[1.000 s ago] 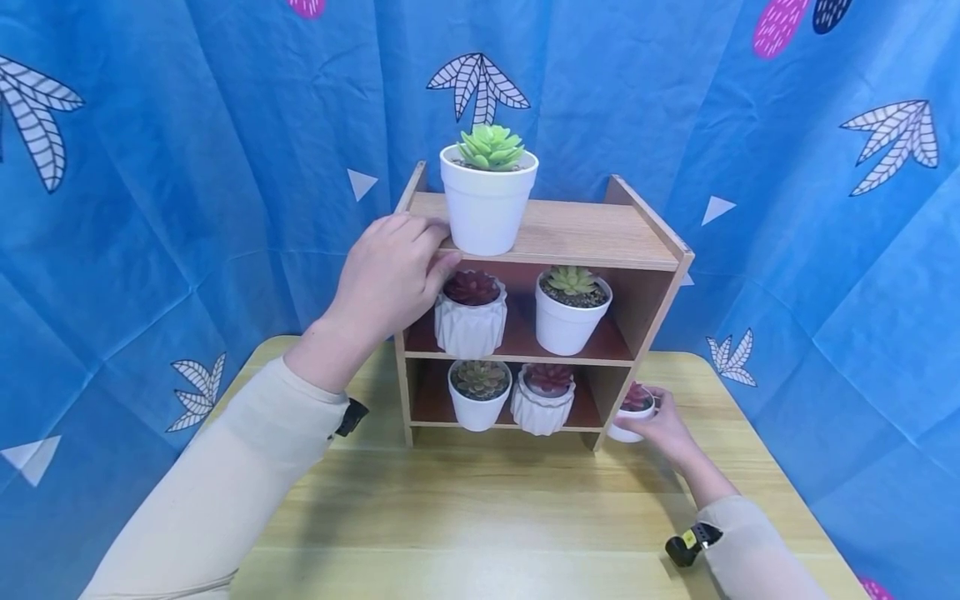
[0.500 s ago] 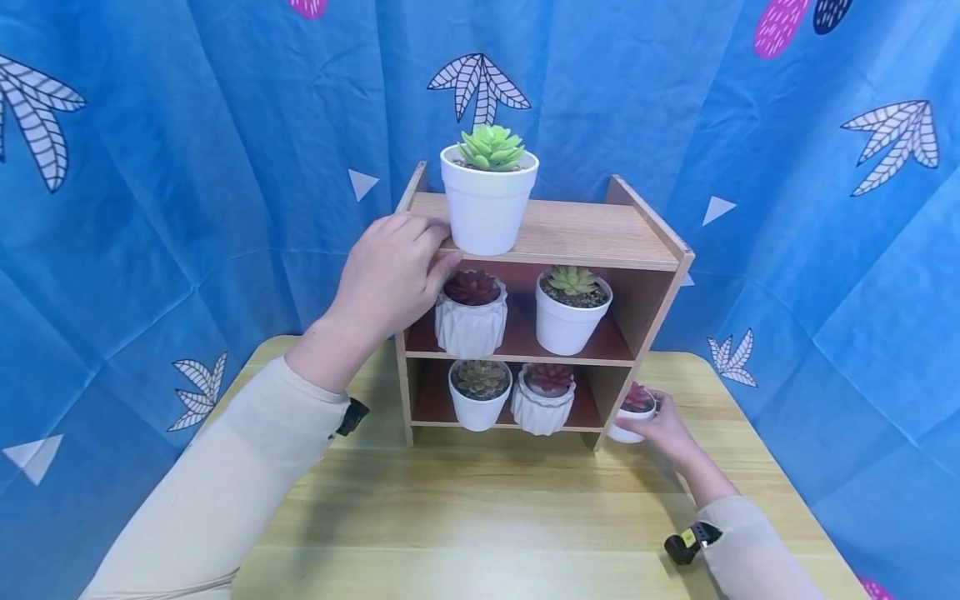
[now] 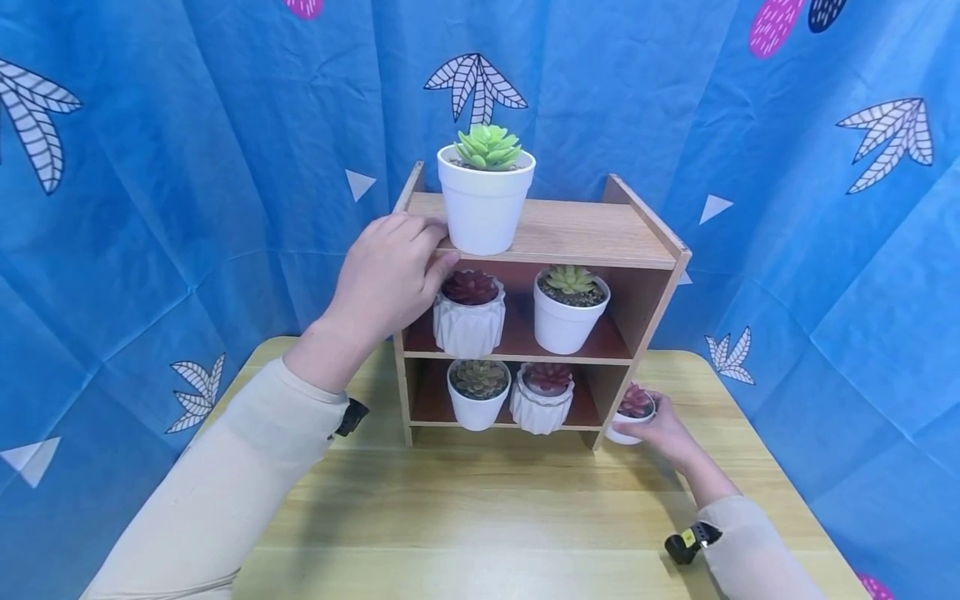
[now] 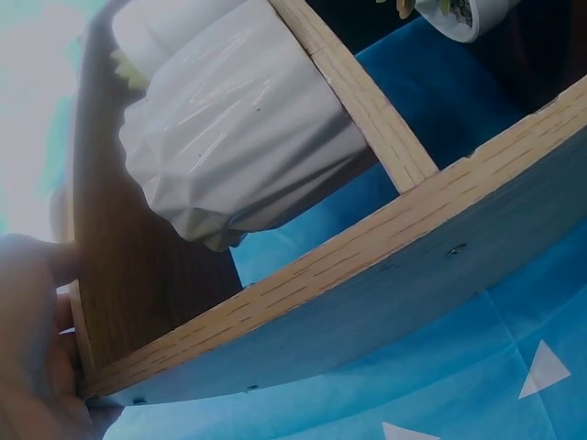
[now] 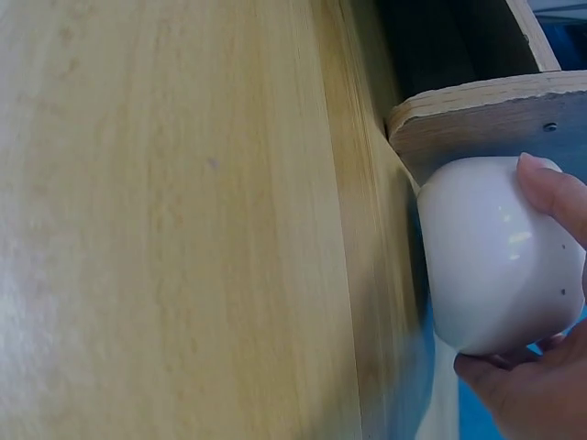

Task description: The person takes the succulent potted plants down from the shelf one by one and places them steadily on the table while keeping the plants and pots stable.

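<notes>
The shelf (image 3: 592,229) looks wooden, the held pot (image 5: 500,261) glossy.

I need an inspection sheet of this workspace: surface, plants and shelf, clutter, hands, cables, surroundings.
Surface: light wood-grain table.
Plants and shelf: wooden shelf unit with five potted succulents, one on top, two on each lower level; red succulent in white pot beside its right side.
Clutter: nothing seen.
Hands: left hand grips the top board near its left end; right hand grips the red succulent's pot.
Cables: nothing seen.
Surroundings: blue curtain printed with leaves and triangles.
</notes>
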`<action>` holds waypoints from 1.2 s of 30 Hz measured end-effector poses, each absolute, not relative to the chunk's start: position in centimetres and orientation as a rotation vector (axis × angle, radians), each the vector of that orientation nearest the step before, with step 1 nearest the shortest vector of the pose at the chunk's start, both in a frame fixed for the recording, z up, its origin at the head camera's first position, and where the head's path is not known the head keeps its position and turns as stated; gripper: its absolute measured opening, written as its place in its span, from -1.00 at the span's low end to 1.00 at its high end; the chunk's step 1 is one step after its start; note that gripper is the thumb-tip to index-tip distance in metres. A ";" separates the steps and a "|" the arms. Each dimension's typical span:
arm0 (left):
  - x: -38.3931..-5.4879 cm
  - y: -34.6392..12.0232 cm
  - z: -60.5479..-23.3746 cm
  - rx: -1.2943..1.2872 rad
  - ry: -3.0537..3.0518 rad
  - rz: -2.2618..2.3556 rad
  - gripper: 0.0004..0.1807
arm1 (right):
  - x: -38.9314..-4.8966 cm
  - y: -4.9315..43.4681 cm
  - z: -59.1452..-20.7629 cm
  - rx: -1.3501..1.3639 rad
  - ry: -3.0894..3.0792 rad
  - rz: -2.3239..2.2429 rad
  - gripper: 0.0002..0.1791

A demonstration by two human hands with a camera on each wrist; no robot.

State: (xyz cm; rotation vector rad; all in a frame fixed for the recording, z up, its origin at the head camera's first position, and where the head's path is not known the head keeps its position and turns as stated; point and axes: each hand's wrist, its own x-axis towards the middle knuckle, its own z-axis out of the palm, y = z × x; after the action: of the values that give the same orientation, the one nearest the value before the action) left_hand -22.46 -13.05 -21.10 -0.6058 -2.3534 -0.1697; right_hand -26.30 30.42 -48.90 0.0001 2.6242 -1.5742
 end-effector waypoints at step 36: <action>-22.3 -13.1 -20.9 -0.598 -2.372 -0.170 -0.60 | -25.4 29.2 -47.3 0.063 2.720 -1.290 0.27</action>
State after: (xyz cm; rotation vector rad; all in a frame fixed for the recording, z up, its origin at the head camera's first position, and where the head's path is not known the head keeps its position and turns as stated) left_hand -22.28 -13.14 -20.91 -0.5977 -2.3719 -0.1702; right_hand -25.37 29.19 -47.29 0.0629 2.7201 -1.2898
